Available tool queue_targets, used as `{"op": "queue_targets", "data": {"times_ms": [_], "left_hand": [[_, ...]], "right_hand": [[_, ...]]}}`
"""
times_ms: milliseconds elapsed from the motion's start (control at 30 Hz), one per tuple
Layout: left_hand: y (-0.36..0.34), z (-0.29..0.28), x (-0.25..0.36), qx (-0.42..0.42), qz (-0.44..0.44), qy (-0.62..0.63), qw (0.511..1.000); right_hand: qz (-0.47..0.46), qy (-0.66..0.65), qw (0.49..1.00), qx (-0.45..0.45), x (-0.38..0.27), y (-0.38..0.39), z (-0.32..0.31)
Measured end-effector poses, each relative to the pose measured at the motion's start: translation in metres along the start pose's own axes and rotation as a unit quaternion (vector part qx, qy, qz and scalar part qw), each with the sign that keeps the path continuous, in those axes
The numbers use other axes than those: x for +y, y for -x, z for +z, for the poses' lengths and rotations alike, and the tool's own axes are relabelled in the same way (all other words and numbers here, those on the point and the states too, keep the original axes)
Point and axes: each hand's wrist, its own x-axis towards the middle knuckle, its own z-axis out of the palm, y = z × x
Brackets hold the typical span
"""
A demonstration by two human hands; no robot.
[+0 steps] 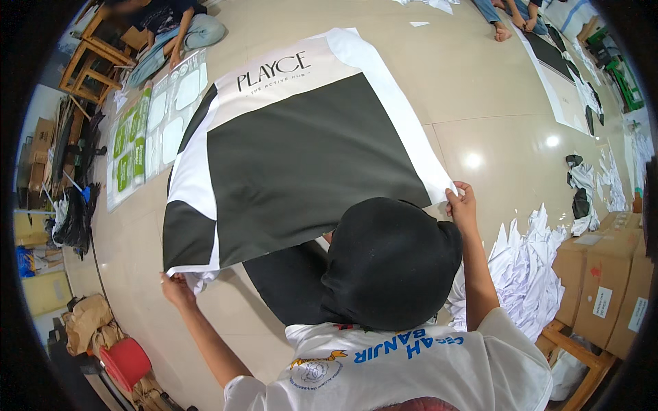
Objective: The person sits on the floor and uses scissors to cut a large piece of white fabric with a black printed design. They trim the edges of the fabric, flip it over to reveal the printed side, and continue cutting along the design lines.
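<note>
A large printed fabric sheet (308, 151), dark grey with white borders and a pale lettered band at its far end, stretches out in front of me. My left hand (179, 290) pinches its near left corner, where some white cloth bunches under the edge. On the other side, my right hand (462, 204) grips the near right corner between thumb and fingers. The sheet slopes from my hands toward the floor. My raised knee (391, 264), in black trousers, covers part of its near edge.
Clear-covered sheets with green and white panels (156, 127) lie at left. A heap of white scraps (521, 267) and cardboard boxes (603, 274) are at right. One person (175, 34) sits far left; another's hands (525, 22) are by dark-and-white fabric (552, 65) far right.
</note>
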Motion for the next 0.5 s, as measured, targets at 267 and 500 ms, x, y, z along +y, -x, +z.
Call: {"op": "queue_targets", "data": {"times_ms": [267, 500], "left_hand": [[0.057, 0.022, -0.055, 0.066, 0.035, -0.141, 0.987], [0.057, -0.025, -0.039, -0.222, 0.198, -0.410, 0.862]], "right_hand": [[-0.046, 0.076, 0.993, -0.079, 0.107, -0.013, -0.021], [-0.093, 0.228, 0.959, -0.139, 0.067, 0.016, -0.022]]}}
